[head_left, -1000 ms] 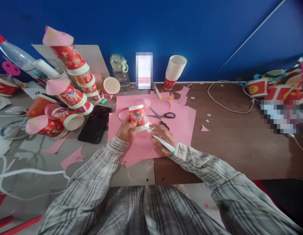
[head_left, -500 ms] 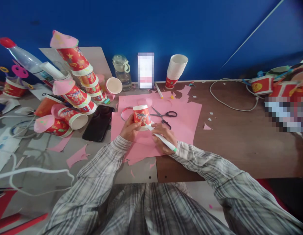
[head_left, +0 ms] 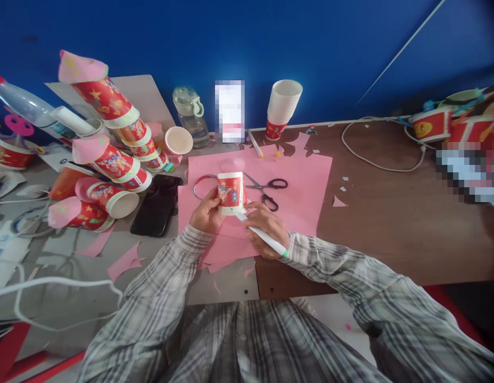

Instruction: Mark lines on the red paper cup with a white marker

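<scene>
My left hand (head_left: 207, 213) grips the left side of a red printed paper cup (head_left: 230, 192), held above pink paper (head_left: 298, 213). A white marker (head_left: 266, 239) with a green end is pinched in my right hand (head_left: 266, 226). Its tip is at the cup's white lower rim, where a small green mark shows. Behind the cup lie black-handled scissors (head_left: 271, 187) on the pink paper. A ring-shaped roll (head_left: 196, 186), partly hidden by the cup, rests to its left.
Rocket-like cup stacks (head_left: 105, 101) with pink cones stand at left, near a black phone (head_left: 155, 207). A water bottle (head_left: 193, 119), a lit blurred screen (head_left: 230, 111) and nested paper cups (head_left: 283, 103) line the blue wall. A white cable (head_left: 375, 165) curls at right.
The cup has turned in my left hand, so a different part of its print faces me. The marker has shifted slightly down and left along the rim. The whole view has shifted a little.
</scene>
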Available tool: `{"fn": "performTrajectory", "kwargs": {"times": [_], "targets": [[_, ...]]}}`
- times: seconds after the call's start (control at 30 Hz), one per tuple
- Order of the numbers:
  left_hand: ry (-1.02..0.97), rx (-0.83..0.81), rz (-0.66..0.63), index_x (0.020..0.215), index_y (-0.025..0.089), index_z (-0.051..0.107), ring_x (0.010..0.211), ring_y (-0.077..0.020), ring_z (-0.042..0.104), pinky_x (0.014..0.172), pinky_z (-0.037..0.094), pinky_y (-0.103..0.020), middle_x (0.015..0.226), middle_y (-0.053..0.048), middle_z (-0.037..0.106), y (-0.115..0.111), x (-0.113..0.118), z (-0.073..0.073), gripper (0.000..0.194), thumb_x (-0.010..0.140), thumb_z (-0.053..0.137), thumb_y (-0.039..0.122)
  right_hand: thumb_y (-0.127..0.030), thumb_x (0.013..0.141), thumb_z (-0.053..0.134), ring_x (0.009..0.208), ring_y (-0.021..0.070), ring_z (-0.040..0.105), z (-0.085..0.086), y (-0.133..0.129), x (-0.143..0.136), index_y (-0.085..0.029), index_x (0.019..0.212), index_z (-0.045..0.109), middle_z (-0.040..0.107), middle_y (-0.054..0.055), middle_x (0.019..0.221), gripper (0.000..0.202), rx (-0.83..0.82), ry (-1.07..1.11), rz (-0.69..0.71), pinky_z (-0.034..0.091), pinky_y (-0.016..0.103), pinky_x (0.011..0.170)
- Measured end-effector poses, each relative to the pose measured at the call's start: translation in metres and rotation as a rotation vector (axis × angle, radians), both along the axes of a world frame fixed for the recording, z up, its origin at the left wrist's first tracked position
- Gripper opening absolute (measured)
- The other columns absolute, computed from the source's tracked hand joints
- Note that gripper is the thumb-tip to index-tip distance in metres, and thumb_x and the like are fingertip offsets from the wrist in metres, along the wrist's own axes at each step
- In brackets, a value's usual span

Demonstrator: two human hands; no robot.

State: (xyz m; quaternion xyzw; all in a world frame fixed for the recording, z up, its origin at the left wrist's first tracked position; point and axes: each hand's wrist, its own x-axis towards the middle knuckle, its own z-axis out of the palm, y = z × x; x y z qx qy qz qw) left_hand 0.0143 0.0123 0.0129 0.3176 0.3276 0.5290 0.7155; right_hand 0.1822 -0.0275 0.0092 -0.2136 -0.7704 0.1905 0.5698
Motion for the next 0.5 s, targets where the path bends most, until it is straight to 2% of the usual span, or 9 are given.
{"fn": "performTrajectory", "kwargs": {"times": [0.13, 0.27, 0.4, 0.5], "targets": [[-0.054, -0.038, -0.068, 0.101, 0.018, 0.054, 0.111, -0.0253, 0.052, 0.099, 0.042, -0.044, 0.106, -0.006, 0.062, -0.0032, 0.0017, 0.0026, 0.034, 0.072, 0.055, 0.036, -0.016, 0.077, 0.050, 0.069, 0.0221, 0.062, 0.0026, 0.0011, 0.0009, -0.024, 0.112, 0.049, 0.059, 0.004, 0.077, 0.036, -0.002, -0.008, 0.018, 0.052, 0.053, 0.086], [-0.054, -0.009, -0.086, 0.106, 0.019, 0.053, 0.115, -0.0277, 0.049, 0.099, 0.043, -0.044, 0.113, -0.008, 0.059, -0.0060, 0.0056, 0.0062, 0.059, 0.063, 0.065, 0.057, -0.017, 0.077, 0.049, 0.068, 0.0236, 0.063, 0.0064, -0.0004, 0.0005, -0.028, 0.114, 0.046, 0.059, 0.003, 0.075, 0.038, -0.013, -0.013, 0.027, 0.053, 0.055, 0.084], [-0.031, 0.040, -0.106, 0.106, 0.018, 0.054, 0.111, -0.0296, 0.052, 0.095, 0.045, -0.045, 0.108, -0.010, 0.061, -0.0069, 0.0083, 0.0050, 0.064, 0.061, 0.067, 0.061, -0.016, 0.077, 0.049, 0.065, 0.0222, 0.061, 0.0084, -0.0024, 0.0006, -0.029, 0.114, 0.046, 0.058, 0.003, 0.074, 0.038, -0.028, -0.009, 0.037, 0.053, 0.054, 0.086], [0.004, 0.058, -0.112, 0.105, 0.018, 0.055, 0.106, -0.0290, 0.055, 0.091, 0.046, -0.044, 0.105, -0.010, 0.062, -0.0063, 0.0074, 0.0009, 0.062, 0.060, 0.070, 0.058, -0.014, 0.076, 0.050, 0.071, 0.0232, 0.063, 0.0077, -0.0030, 0.0012, -0.025, 0.112, 0.048, 0.059, 0.004, 0.076, 0.037, -0.038, 0.009, 0.053, 0.052, 0.053, 0.087]]}}
